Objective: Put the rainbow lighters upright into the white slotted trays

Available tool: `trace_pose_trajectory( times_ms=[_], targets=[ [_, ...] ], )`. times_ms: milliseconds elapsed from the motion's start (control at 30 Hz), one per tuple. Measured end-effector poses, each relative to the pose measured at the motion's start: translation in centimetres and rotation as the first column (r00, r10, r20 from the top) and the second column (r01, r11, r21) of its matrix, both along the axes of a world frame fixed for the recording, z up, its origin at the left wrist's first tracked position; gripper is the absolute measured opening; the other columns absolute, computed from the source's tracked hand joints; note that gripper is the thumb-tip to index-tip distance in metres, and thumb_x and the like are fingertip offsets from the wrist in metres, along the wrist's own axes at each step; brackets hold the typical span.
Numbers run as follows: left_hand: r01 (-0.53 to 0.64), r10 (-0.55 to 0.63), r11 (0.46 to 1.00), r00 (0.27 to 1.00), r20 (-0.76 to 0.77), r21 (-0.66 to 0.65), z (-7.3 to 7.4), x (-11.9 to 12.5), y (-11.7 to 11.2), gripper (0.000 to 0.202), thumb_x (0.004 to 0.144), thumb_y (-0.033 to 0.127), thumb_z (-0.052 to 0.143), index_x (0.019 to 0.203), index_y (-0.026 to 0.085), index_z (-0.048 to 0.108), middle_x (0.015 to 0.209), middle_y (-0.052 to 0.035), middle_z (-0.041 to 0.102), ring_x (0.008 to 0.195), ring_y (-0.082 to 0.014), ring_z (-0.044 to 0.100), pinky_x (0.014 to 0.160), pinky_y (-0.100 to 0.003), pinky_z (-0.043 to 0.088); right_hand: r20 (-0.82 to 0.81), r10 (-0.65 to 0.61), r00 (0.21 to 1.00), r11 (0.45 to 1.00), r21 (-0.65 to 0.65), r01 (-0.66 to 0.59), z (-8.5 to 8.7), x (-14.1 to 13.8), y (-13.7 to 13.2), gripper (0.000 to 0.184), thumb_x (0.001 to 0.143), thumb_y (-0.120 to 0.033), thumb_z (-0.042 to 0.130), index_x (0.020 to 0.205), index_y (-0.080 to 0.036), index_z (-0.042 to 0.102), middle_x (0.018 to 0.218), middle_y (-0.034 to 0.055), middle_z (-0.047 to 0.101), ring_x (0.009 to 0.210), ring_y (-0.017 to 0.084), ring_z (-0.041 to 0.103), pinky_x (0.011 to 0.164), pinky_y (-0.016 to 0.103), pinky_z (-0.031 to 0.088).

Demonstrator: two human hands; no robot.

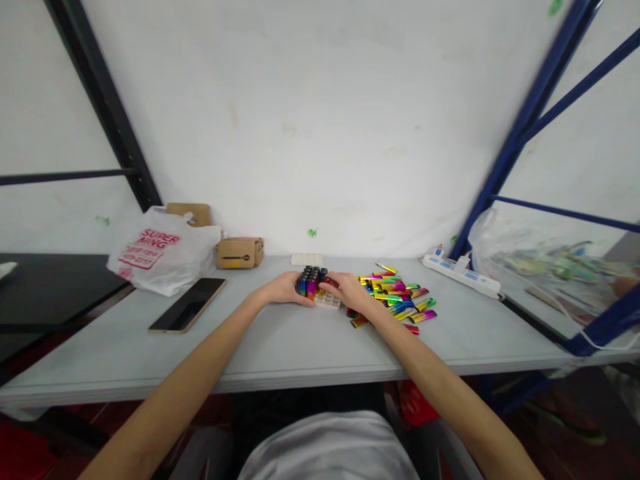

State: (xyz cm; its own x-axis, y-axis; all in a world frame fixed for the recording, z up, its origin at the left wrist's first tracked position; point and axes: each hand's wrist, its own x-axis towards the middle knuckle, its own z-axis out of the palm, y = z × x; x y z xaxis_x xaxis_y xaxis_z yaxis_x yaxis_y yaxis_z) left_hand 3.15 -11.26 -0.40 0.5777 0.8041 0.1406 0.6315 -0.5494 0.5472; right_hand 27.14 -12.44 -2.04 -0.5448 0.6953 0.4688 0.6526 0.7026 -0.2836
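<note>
A group of upright lighters [311,288] with black tops and shiny multicoloured bodies stands in a white tray with round hollows [329,302]. My left hand [287,289] is curved around the left side of the group, thumb along the front. From the right, my right hand [350,290] reaches over the tray with its fingers closed at a dark-topped lighter; the fingertips partly hide it. Beside and behind my right wrist lies a loose pile of shiny lighter bodies [400,298] in gold, pink, green and blue.
A second white tray [307,259] lies by the wall. At left are a phone [189,305], a small cardboard box [240,253] and a white plastic bag [165,250]. A power strip [463,275] lies at right near a blue metal frame [520,130]. The table's front edge is close to my body.
</note>
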Motion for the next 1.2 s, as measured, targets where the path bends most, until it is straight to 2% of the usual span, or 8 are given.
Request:
trace_pose_trajectory(
  times_ms=[300,467,567,667,733,833,1067,1200],
  targets=[
    [-0.030,0.030,1.000,1.000,-0.004,0.010,-0.3,-0.1,0.3,0.075,0.056,0.063,0.082,0.114,0.018,0.068,0.111,-0.0068,0.074,0.098,-0.0304,0.067,0.086,-0.035,0.051,0.157,-0.179,0.971,0.983,0.071,0.170,0.6,-0.9,0.2,0.034,0.095,-0.052,0.057,0.091,-0.021,0.069,0.082,0.0087,0.073,0.069,0.019,0.063,0.059,0.026,0.032],
    [-0.026,0.026,1.000,1.000,-0.001,0.009,-0.3,-0.1,0.2,0.076,0.057,0.064,0.081,0.116,0.019,0.068,0.111,-0.0049,0.074,0.100,-0.0303,0.067,0.088,-0.036,0.051,0.072,-0.127,0.989,0.992,-0.006,0.128,0.2,0.1,0.8,0.041,0.091,-0.059,0.058,0.080,-0.021,0.066,0.071,0.0032,0.069,0.061,0.016,0.058,0.056,0.025,0.029],
    [-0.020,0.020,1.000,1.000,0.002,0.002,-0.4,-0.1,0.3,0.078,0.056,0.064,0.081,0.117,0.019,0.067,0.113,-0.0046,0.074,0.102,-0.0299,0.066,0.090,-0.035,0.050,-0.045,-0.248,0.968,0.968,0.010,0.249,0.7,2.6,2.5,0.047,0.098,-0.060,0.045,0.082,-0.020,0.066,0.071,0.0029,0.068,0.064,0.016,0.059,0.061,0.025,0.034],
    [-0.036,0.036,0.999,0.999,-0.022,-0.001,-0.6,-0.2,0.6,0.077,0.056,0.067,0.080,0.114,0.018,0.067,0.111,-0.0053,0.074,0.100,-0.0297,0.066,0.088,-0.034,0.050,-0.080,-0.514,0.854,0.857,0.001,0.515,1.2,6.8,5.4,0.035,0.102,-0.042,0.043,0.116,-0.016,0.062,0.084,0.0074,0.072,0.080,0.020,0.065,0.073,0.027,0.040],
    [-0.055,0.055,0.998,0.998,-0.043,0.005,-0.7,-0.2,0.7,0.076,0.056,0.068,0.080,0.112,0.017,0.067,0.109,-0.0062,0.074,0.098,-0.0298,0.066,0.086,-0.035,0.050,0.025,-0.708,0.706,0.703,-0.080,0.707,1.2,9.7,7.3,0.041,0.098,-0.027,0.049,0.136,-0.013,0.050,0.106,0.0152,0.072,0.100,0.023,0.065,0.082,0.029,0.042],
    [-0.046,0.046,0.999,0.998,-0.039,0.012,-0.8,-0.2,0.9,0.078,0.056,0.068,0.079,0.114,0.018,0.067,0.110,-0.0061,0.073,0.099,-0.0296,0.065,0.088,-0.035,0.050,0.177,-0.762,0.624,0.596,-0.186,0.781,0.3,12.7,9.0,0.048,0.091,-0.030,0.060,0.133,-0.009,0.055,0.124,0.0241,0.064,0.114,0.030,0.060,0.089,0.034,0.043],
    [-0.033,0.034,0.999,0.999,-0.033,0.011,-0.6,-0.2,0.7,0.078,0.056,0.067,0.080,0.115,0.018,0.067,0.111,-0.0056,0.073,0.101,-0.0306,0.065,0.090,-0.036,0.050,0.150,-0.688,0.710,0.677,-0.219,0.703,0.2,13.6,10.0,0.023,0.090,-0.023,0.057,0.096,-0.008,0.072,0.102,0.0213,0.072,0.103,0.025,0.066,0.089,0.029,0.044],
    [-0.048,0.048,0.999,0.998,-0.034,0.003,-0.5,-0.1,0.6,0.078,0.055,0.067,0.080,0.114,0.018,0.067,0.110,-0.0056,0.073,0.100,-0.0306,0.065,0.090,-0.036,0.050,0.028,-0.631,0.776,0.748,-0.247,0.617,1.3,12.1,9.6,0.029,0.099,-0.028,0.043,0.106,-0.010,0.064,0.088,0.0126,0.073,0.074,0.016,0.067,0.073,0.024,0.047]
  ],
)
